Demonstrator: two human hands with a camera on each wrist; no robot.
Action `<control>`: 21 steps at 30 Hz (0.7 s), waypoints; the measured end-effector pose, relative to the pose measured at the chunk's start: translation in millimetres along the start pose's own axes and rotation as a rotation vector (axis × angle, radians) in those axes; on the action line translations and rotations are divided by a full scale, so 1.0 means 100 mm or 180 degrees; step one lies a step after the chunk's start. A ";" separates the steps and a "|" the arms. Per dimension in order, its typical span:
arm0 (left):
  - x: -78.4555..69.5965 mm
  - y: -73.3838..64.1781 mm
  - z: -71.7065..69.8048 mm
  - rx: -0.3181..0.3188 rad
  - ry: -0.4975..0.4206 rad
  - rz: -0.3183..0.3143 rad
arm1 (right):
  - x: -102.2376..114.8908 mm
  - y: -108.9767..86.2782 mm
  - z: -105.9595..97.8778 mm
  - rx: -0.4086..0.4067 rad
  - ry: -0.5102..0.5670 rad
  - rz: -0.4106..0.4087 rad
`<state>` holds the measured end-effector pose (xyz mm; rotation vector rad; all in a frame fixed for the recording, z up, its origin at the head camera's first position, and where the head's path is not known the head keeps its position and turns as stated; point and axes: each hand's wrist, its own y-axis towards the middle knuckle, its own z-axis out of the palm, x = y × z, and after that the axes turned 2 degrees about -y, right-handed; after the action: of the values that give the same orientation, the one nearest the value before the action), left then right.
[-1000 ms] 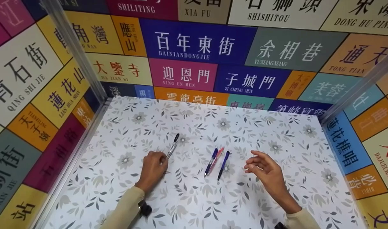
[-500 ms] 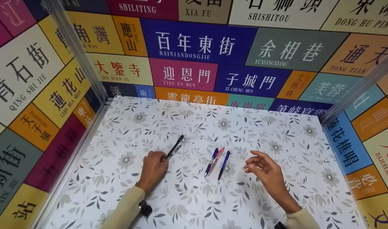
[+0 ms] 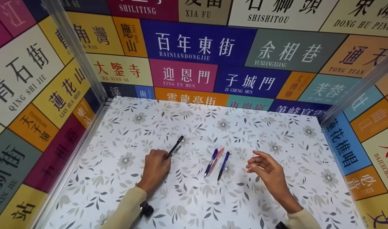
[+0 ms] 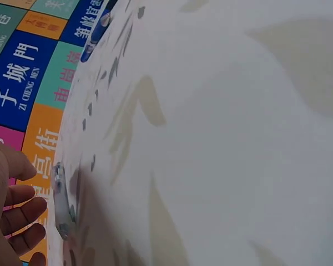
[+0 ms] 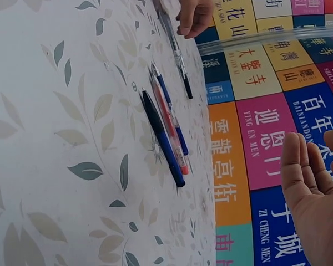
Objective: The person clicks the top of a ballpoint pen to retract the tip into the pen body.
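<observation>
My left hand [image 3: 155, 168] is over the patterned tabletop, beside a slim black pen [image 3: 175, 146] and a clear-barrelled pen [image 3: 174, 152] lying close against it. In the left wrist view a clear pen [image 4: 62, 202] lies on the surface, apart from the loosely bent fingers [image 4: 23, 216]. From the head, that hand hides the pens' near ends. My right hand [image 3: 270, 170] hovers at the right with relaxed fingers and holds nothing. Between the hands lie a blue pen with a clear barrel [image 3: 210, 163], a pink pen [image 3: 216, 161] touching or nearly touching it, and a dark blue pen [image 3: 224, 165].
A white floral cover lies over the table [image 3: 260, 133]. Panels printed with coloured name blocks [image 3: 198, 41] enclose the back and both sides. Clear corner strips [image 3: 82, 60] join them. A small black device [image 3: 146, 210] sits on the left wrist.
Since a second ago, the black pen has come to lie alongside the clear one, near my left hand. That hand has shifted slightly right. My right hand has barely moved.
</observation>
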<state>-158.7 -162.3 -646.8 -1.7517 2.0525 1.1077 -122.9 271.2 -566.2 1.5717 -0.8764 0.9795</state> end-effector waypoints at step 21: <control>-0.32 0.03 0.05 0.0061 -0.0486 0.0231 | -0.20 -0.03 -0.20 -0.0082 -0.0119 -0.0100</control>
<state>-154.0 -134.5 -629.7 -1.5434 2.0414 1.1987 -131.2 292.3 -582.7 1.5818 -0.8842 0.9159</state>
